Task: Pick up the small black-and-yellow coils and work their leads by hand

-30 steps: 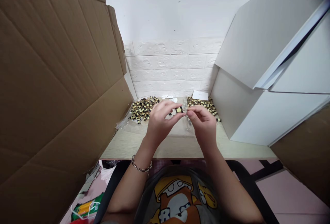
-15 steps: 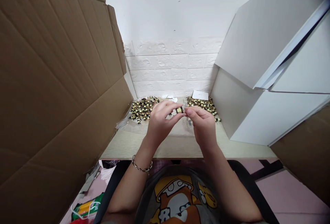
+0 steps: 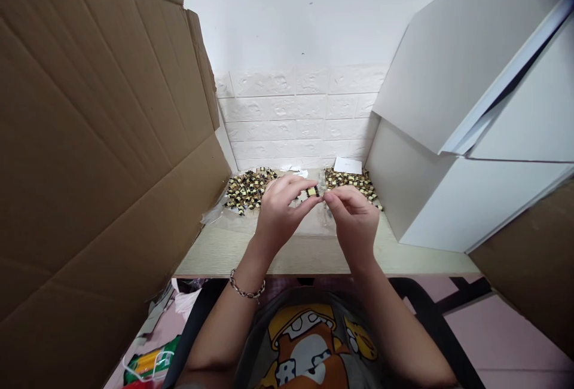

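Between thumb and forefinger, my left hand (image 3: 281, 207) grips a small coil transformer (image 3: 312, 191), a yellow-taped body with black pin rows. Close by its right end, my right hand (image 3: 356, 218) has thumb and forefinger pinched together. Whatever those fingertips hold, perhaps a fine wire, is too small to make out. A pile of similar yellow-and-black transformers (image 3: 249, 189) lies behind and left of my left hand. Another pile of transformers (image 3: 352, 181) lies behind my right hand, which partly hides it.
Clear plastic sheeting (image 3: 233, 219) lies under the piles on the pale tabletop (image 3: 287, 256). A white card (image 3: 348, 165) rests at the back right. Cardboard (image 3: 112, 126) walls the left side, and a white cabinet (image 3: 417, 180) stands at the right. A brick-patterned wall (image 3: 282, 108) closes the back.
My right hand has shifted slightly right and turned, its fingertips still pinched near the transformer. My left hand keeps its hold, almost unmoved.
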Motion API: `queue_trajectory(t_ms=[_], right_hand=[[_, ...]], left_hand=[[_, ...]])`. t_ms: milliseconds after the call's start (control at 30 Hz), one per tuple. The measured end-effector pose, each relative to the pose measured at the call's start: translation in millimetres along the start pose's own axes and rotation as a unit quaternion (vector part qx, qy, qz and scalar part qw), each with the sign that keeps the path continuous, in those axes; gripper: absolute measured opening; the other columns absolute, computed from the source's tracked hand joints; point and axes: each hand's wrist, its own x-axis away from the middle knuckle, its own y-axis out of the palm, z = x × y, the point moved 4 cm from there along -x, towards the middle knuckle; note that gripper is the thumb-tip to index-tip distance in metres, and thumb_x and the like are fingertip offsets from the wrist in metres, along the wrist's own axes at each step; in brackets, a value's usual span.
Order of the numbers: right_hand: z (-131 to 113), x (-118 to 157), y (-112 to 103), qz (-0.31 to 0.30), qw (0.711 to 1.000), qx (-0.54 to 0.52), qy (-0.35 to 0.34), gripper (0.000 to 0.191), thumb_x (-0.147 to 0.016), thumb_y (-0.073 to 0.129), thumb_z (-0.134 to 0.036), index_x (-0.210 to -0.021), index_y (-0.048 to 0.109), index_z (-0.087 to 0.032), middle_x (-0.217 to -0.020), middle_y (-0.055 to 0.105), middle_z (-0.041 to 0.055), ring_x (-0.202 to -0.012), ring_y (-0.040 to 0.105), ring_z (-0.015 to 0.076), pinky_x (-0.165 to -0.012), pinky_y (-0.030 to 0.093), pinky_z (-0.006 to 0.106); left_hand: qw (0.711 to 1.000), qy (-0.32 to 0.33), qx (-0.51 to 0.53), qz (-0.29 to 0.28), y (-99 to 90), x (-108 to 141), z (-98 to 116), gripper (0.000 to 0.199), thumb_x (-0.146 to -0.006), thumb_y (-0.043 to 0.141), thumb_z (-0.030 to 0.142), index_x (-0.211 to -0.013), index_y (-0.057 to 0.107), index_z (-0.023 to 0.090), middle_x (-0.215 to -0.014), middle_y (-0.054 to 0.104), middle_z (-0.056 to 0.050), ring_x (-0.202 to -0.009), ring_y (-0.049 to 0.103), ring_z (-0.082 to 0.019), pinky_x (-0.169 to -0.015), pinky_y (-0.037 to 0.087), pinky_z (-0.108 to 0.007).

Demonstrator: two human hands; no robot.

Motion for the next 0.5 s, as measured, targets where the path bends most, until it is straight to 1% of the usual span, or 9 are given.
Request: queue_trajectory(t_ms=[100,267,500], right_hand=[[2.5,1.5,0.3,0.002,1.0,0.001,-0.003,0.005,-0.069,0.059,-0.021,-0.065,0.06,-0.021,-0.066,0.058,-0.0017,-0.068,0.053,0.0121,-0.066,0.042,0.029],[6.3,1.9,1.3,-0.012,1.0,-0.022,0.012,0.002,-0.07,0.059,-0.021,-0.069,0.061,-0.022,-0.07,0.059,-0.0016,-0.071,0.054,0.0115,-0.069,0.042,0.029],[7.3,-0.1,1.0,-0.017,0.998,-0.051,0.042,0.004,-0.07,0.059,-0.022,-0.07,0.063,-0.022,-0.07,0.06,-0.0025,-0.07,0.054,0.0101,-0.066,0.042,0.026]], left_hand=[[1.0,0.001,-0.002,0.001,-0.1,-0.3,0.1,0.019,-0.07,0.059,0.029,-0.086,0.06,0.019,-0.077,0.059,-0.002,-0.07,0.053,-0.01,-0.065,0.043,-0.023],[1.0,0.002,0.001,-0.001,0.2,-0.4,0.9,0.018,-0.07,0.059,0.028,-0.086,0.06,0.019,-0.076,0.059,-0.001,-0.071,0.053,-0.01,-0.066,0.043,-0.024],[1.0,0.005,0.003,-0.004,1.7,0.2,1.0,0.019,-0.07,0.06,0.029,-0.087,0.06,0.02,-0.077,0.059,-0.001,-0.073,0.054,-0.01,-0.068,0.043,-0.024]])
